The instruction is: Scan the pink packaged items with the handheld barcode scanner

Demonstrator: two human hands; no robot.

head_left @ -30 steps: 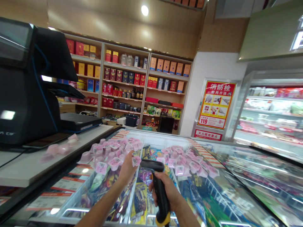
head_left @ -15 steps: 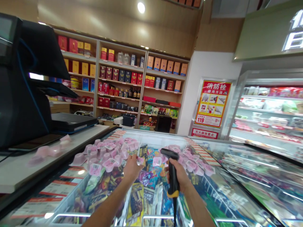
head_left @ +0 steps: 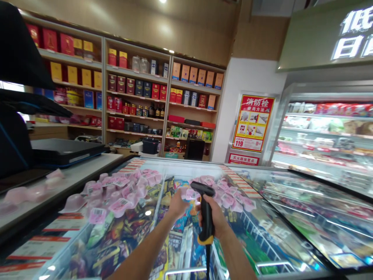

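Note:
My right hand (head_left: 217, 217) is wrapped round the handle of a black and yellow barcode scanner (head_left: 206, 216), with its head pointing away from me and its cable hanging down. To its left, my left hand (head_left: 178, 204) pinches a small pink plastic cup (head_left: 190, 194) with a barcode label, just in front of the scanner head. Many similar pink cups (head_left: 128, 190) lie heaped on the freezer's glass top to the left. Another group of pink cups (head_left: 230, 197) rests to the right, partly behind the scanner.
Under the glass, the chest freezer (head_left: 171, 163) holds colourful packages. At left, a counter (head_left: 72, 171) carries a black checkout machine (head_left: 64, 149) and a few pink cups (head_left: 37, 192). Shelves of boxed goods (head_left: 134, 89) stand behind; a lit fridge (head_left: 326, 136) is at right.
My left hand has moved right with the pink cup, towards the scanner head. The view has turned slightly right. My right hand keeps its hold on the scanner.

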